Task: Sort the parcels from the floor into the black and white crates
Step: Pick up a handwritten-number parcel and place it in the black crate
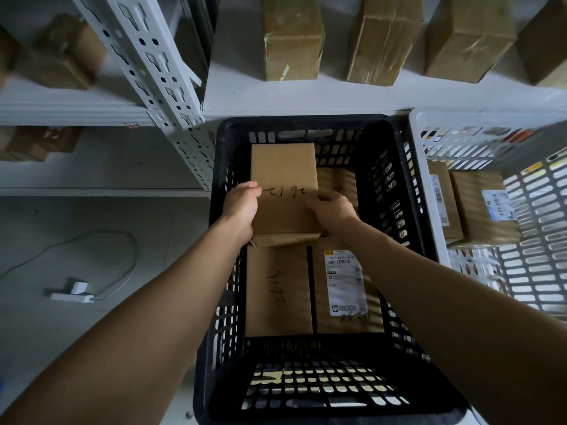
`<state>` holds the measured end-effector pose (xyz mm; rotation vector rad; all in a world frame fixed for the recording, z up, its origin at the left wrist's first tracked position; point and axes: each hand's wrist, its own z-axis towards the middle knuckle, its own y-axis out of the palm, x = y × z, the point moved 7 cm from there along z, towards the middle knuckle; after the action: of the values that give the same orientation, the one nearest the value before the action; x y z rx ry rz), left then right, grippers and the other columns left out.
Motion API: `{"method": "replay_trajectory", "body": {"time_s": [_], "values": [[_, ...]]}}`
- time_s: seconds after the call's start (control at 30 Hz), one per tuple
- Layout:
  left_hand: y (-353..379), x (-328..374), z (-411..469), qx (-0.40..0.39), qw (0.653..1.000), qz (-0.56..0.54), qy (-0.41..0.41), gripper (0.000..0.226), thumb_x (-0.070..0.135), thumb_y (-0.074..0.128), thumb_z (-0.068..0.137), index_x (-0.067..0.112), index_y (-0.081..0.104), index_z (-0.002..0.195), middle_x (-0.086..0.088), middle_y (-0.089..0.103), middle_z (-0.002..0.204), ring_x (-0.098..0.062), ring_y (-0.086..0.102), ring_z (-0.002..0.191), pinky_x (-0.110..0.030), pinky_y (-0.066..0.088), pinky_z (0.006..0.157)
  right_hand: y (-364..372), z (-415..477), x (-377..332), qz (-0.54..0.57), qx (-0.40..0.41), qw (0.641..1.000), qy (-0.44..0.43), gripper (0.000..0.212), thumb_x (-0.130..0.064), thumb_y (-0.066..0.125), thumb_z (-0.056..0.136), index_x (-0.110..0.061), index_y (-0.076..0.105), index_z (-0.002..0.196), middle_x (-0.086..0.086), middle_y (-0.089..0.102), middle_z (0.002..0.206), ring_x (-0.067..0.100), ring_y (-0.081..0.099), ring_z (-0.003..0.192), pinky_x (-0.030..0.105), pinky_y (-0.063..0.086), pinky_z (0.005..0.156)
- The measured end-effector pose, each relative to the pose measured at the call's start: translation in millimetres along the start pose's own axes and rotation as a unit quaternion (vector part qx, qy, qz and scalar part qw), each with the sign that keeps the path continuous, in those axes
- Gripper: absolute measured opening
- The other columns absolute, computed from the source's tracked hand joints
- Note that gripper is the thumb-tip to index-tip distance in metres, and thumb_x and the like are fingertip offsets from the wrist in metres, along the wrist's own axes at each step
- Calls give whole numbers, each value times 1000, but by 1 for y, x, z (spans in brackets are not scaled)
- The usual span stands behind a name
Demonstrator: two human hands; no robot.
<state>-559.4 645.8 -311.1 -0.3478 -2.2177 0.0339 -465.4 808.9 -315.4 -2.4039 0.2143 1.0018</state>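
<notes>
White metal shelving (171, 87) runs across the far side, several brown boxes (293, 41) on its shelf. Black crate (408, 191) sits centre on the floor, white crate (429, 191) touching its right side, holding two parcels (481, 207). Inside the black crate: a labelled parcel (343, 280) near right, a plain one with handwriting (276, 289) near left. Held parcel (283, 185) with handwriting, inside the black crate's far-left part, above the others. Left hand (242, 210) grips its left edge, fingers curled on it; right hand (333, 210) on its right side, fingers closed against it. White power strip (73, 292) with cable on the floor, left.
</notes>
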Motion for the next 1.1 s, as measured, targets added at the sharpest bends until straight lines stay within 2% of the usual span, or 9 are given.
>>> {"method": "replay_trajectory", "body": {"time_s": [0.1, 0.2, 0.37, 0.5, 0.6, 0.67, 0.83, 1.0, 1.1], "values": [[-5, 3, 2, 11, 1000, 0, 19, 37, 7, 48, 96, 13, 56, 131, -6, 52, 139, -22, 47, 129, -26, 34, 104, 10, 4, -5, 32, -10, 999, -6, 40, -26, 56, 93, -17, 53, 132, 5, 61, 122, 21, 58, 105, 30, 50, 88], [-9, 3, 5, 17, 999, -29, 22, 40, 5, 49, 95, 13, 53, 134, -9, 50, 142, -24, 47, 129, -38, 36, 111, 15, 10, -5, 43, -16, 999, -6, 40, -23, 55, 93, -18, 53, 132, 5, 61, 121, 21, 58, 105, 31, 50, 89], [-9, 3, 10, 1, 998, -48, 28, 49, 5, 45, 97, 16, 41, 144, -3, 38, 152, -19, 39, 137, -36, 29, 115, 23, 16, -3, 88, -33, 996, 13, 39, -18, 55, 88, -19, 57, 127, 7, 64, 115, 26, 62, 104, 43, 52, 93], [-10, 5, 7, -3, 998, -53, 39, 49, 5, 47, 96, 16, 42, 144, -3, 39, 151, -19, 39, 136, -35, 30, 115, 22, 16, -6, 128, -18, 992, 11, 38, -19, 53, 89, -19, 57, 127, 5, 64, 115, 25, 61, 104, 43, 52, 93], [-10, 4, 6, -4, 998, -38, 49, 51, 4, 47, 96, 15, 39, 145, -4, 36, 152, -18, 36, 138, -25, 26, 110, 24, 15, -1, 121, -14, 993, 0, 42, -22, 52, 90, -19, 54, 131, 4, 62, 119, 23, 58, 107, 42, 50, 96], [-9, 5, 5, -2, 999, -15, 48, 51, 7, 45, 98, 15, 36, 147, -3, 33, 154, -17, 33, 140, -21, 24, 102, 27, 14, 0, 113, -26, 993, -11, 44, -26, 53, 91, -18, 51, 135, 2, 61, 122, 21, 57, 110, 39, 48, 100], [-12, -1, -3, 24, 1000, 17, -1, 54, 32, 47, 99, 21, 31, 149, -1, 33, 154, -21, 34, 139, -34, 27, 109, 24, 11, 2, 105, -20, 994, -4, 47, -42, 45, 95, -14, 53, 132, 6, 59, 124, 24, 55, 115, 42, 44, 103], [-18, -11, -9, 22, 998, 52, -28, 54, 41, 45, 99, 18, 37, 147, -4, 39, 150, -24, 39, 136, -37, 31, 107, 19, 4, 4, 88, -17, 996, 7, 46, -44, 41, 98, -11, 60, 123, 6, 61, 106, 22, 57, 98, 39, 46, 95], [-20, -13, -15, 13, 997, 53, -53, 49, 41, 46, 98, 17, 45, 141, -4, 47, 142, -27, 45, 130, -38, 34, 108, 18, -2, 2, 87, -20, 996, 12, 48, -45, 46, 95, -12, 57, 128, 7, 60, 121, 25, 56, 112, 43, 45, 101]]}}
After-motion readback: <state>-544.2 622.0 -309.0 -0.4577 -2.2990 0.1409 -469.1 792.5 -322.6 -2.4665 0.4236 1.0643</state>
